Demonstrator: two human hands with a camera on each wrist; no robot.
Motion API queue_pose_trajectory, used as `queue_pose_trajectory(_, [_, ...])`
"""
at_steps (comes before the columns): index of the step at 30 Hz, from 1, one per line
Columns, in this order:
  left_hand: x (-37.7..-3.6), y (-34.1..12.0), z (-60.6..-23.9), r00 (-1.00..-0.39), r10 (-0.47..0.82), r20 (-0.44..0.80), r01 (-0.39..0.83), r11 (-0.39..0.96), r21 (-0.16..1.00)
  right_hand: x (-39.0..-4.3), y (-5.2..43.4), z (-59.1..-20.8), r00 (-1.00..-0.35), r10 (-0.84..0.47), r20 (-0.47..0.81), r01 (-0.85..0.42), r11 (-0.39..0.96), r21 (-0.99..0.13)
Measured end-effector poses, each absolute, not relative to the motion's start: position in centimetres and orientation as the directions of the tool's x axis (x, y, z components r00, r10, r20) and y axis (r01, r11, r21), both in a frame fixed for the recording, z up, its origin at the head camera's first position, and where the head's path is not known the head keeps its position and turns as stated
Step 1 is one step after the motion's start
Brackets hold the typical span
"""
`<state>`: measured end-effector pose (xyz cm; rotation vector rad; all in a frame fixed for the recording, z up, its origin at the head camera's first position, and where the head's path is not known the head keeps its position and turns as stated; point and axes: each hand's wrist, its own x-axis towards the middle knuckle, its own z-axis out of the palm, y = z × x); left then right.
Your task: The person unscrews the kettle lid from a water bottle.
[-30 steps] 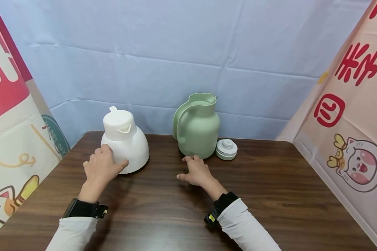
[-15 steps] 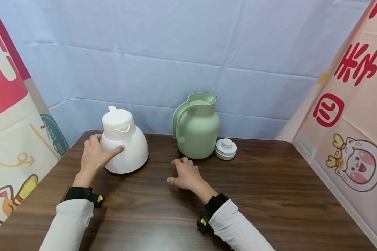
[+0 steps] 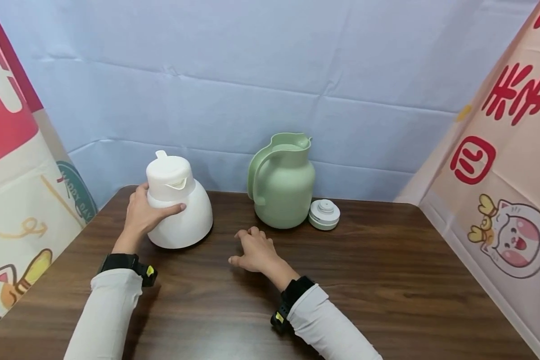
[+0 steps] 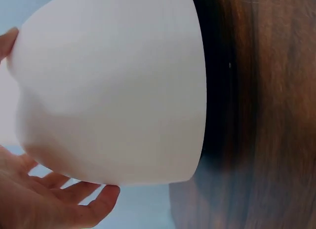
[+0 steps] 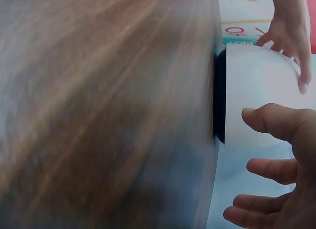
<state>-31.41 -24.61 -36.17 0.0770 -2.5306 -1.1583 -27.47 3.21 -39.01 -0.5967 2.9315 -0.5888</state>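
Left hand [image 3: 146,212]: wraps the neck of the white jug [image 3: 180,207] from its 9 o'clock side, thumb across the front, fingers [image 4: 94,204] curled round the back; it grasps the jug.
White jug: upright on the table [image 3: 387,280], at about 10 o'clock of the table's middle, lid on, spout at the front.
Right hand [image 3: 254,252]: rests on the table between the two jugs, fingers loosely bent and released, holding nothing.
Green jug [image 3: 282,182]: upright at 12 o'clock from the right hand, apart from it, open at the top, handle toward 9 o'clock.
Lid [image 3: 324,214]: pale, lies just beside the green jug at its 3 o'clock.
Backdrop: blue cloth behind, printed banners at both sides.
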Motion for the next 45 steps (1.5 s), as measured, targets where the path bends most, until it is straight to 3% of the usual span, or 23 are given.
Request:
queue_pose_trajectory(14, [-31.5, -24.3, -36.2, -0.94, -0.208, 0.269, 0.056, 0.686, 0.726, -27.3, 3.6, -39.3, -0.92, -0.392, -0.011, -0.359, 0.852, -0.38])
queue_pose_trajectory(20, [-31.2, -22.5, -36.4, -0.899, -0.301, 0.317, 0.023, 0.691, 0.722, -27.4, 4.5, -38.7, -0.923, -0.384, -0.011, -0.349, 0.85, -0.394])
queue_pose_trajectory(27, [-30.1, -19.9, -36.6, -0.866, -0.434, 0.247, -0.098, 0.632, 0.769, -27.4, 5.8, -38.3, -0.935, -0.354, -0.024, -0.311, 0.85, -0.426])
queue_pose_trajectory(33, [-30.0, -17.7, -37.2, -0.823, -0.504, 0.261, -0.108, 0.592, 0.799, -27.8, 7.1, -38.0, -0.949, -0.314, -0.029, -0.273, 0.864, -0.423])
queue_pose_trajectory(45, [-30.1, -14.2, -37.7, -0.696, -0.649, 0.307, -0.188, 0.577, 0.795, -28.0, 8.0, -38.3, -0.975, -0.211, -0.066, -0.173, 0.914, -0.367])
